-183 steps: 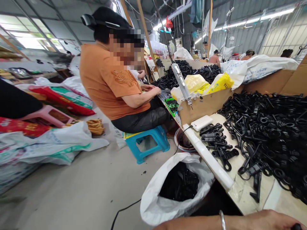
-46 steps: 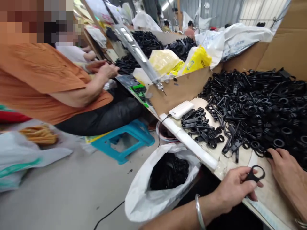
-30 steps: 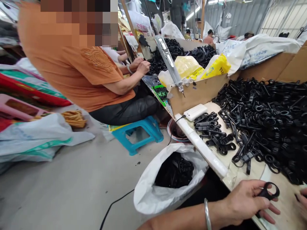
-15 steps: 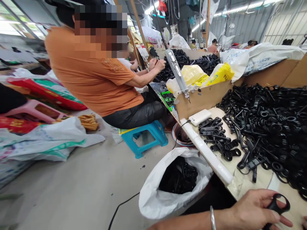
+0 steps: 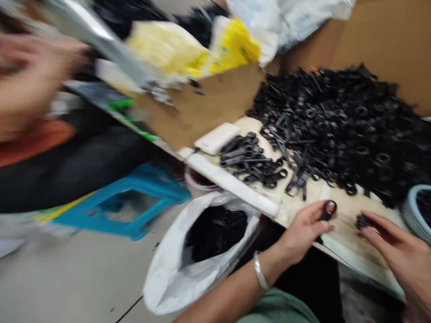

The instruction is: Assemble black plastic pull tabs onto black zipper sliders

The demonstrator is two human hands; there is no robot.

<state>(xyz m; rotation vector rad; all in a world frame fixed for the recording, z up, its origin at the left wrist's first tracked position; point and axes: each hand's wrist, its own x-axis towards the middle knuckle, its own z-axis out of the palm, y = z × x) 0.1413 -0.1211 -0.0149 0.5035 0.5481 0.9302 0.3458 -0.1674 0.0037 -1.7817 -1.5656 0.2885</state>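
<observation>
My right hand (image 5: 399,251) has come into full view, pinching a small part (image 5: 361,221) across from my left fingers (image 5: 312,215); past it, a blue basket (image 5: 411,217) now shows.

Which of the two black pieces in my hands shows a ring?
The black ringed piece in your left hand: its round loop shows at the upper end. The small dark piece in your right hand shows no ring, though it's partly hidden.
</observation>
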